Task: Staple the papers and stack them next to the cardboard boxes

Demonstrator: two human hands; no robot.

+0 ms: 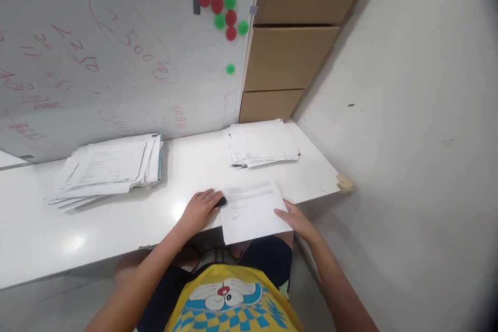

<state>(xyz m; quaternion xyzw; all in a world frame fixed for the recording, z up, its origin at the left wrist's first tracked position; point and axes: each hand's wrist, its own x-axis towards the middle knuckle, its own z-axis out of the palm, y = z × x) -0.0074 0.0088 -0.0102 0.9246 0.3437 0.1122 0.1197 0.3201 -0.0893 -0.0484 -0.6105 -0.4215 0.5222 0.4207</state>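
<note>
White surfaces fill the view: a whiteboard (pixel 116 52) with faded red writing and a cluster of red and green magnets (pixel 223 5) across the far left, a plain wall (pixel 408 88) down the right, and a long white desk (pixel 116 228) running between them. Brown cardboard boxes (pixel 288 57) stand stacked in the far corner. Two stacks of papers lie on the desk, a larger loose stack (pixel 109 168) at the far left and a smaller stack (pixel 262 142) at the far right near the boxes. A single printed sheet (pixel 252 212) lies at the near edge between the two hands, its near part hanging past the edge over the person's lap. That overhang looks like the weak point: if either hand lifts or pushes off-line, the sheet could slide off the desk or crease at the edge. The left hand (pixel 200 210) rests with fingers curved over a small black object (pixel 221 201) that peeks out at the sheet's far left corner; whether the fingers pinch it or merely cover it I cannot tell. The right hand (pixel 298 220) lies with fingers spread flat on the sheet's near right corner, gripping nothing.
</note>
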